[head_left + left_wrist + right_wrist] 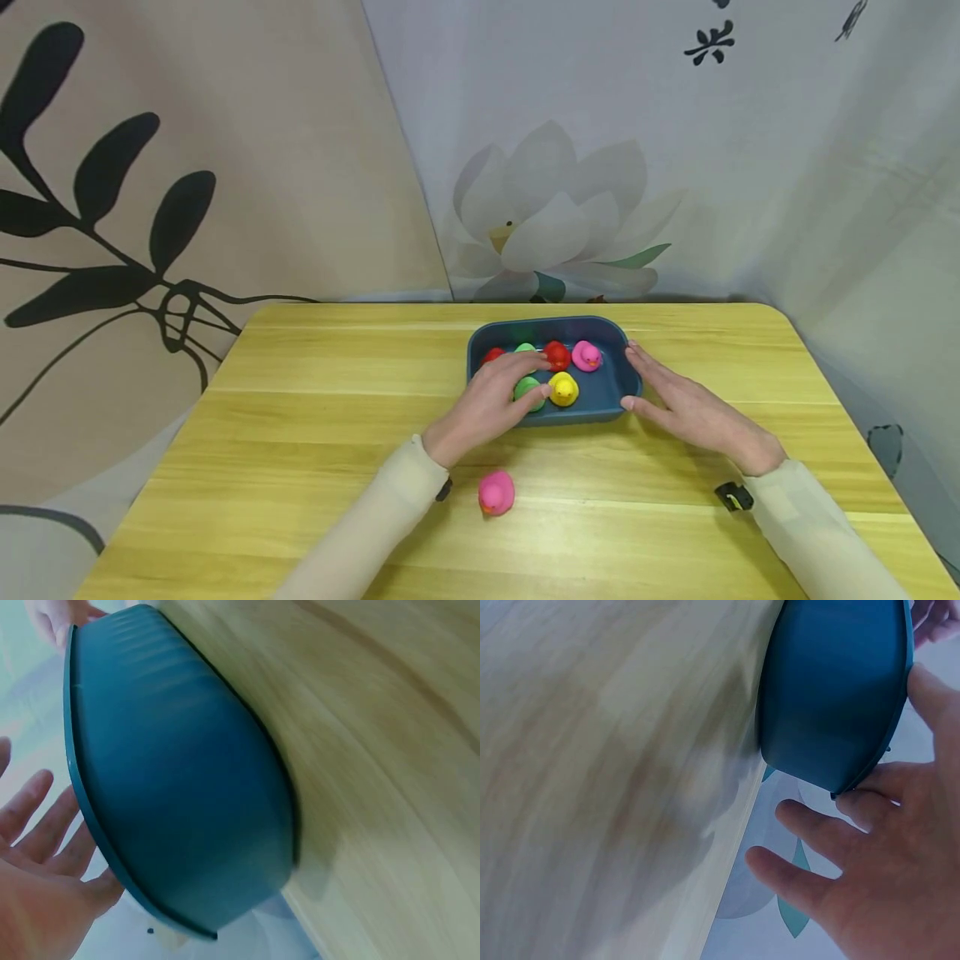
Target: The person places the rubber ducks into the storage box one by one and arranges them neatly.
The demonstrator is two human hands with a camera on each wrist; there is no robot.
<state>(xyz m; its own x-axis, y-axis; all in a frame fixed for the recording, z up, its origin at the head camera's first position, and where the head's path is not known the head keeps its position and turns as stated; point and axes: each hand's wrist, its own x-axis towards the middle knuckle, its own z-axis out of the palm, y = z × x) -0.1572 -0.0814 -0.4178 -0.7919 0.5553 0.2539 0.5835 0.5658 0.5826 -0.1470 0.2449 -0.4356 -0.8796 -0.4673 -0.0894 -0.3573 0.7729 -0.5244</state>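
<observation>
A dark blue bin (577, 417) stands on the table with several small rubber ducks in it. My left hand (487, 396) reaches over its left part, fingers loosely extended above a green duck (529, 395) and beside a yellow duck (563, 390). Whether its fingertips touch a duck cannot be told; the left wrist view shows them spread past the bin's rim (82, 787). At the right end, straight fingers and thumb of my right hand (697, 408) touch the bin's rim. Inside also lie a red duck (557, 356) and a pink duck (587, 356).
Another pink duck (497, 492) lies on the wooden table (315, 467), in front of the bin and near my left wrist. Behind the table's back edge hangs a printed curtain (300, 150) with leaves and a flower.
</observation>
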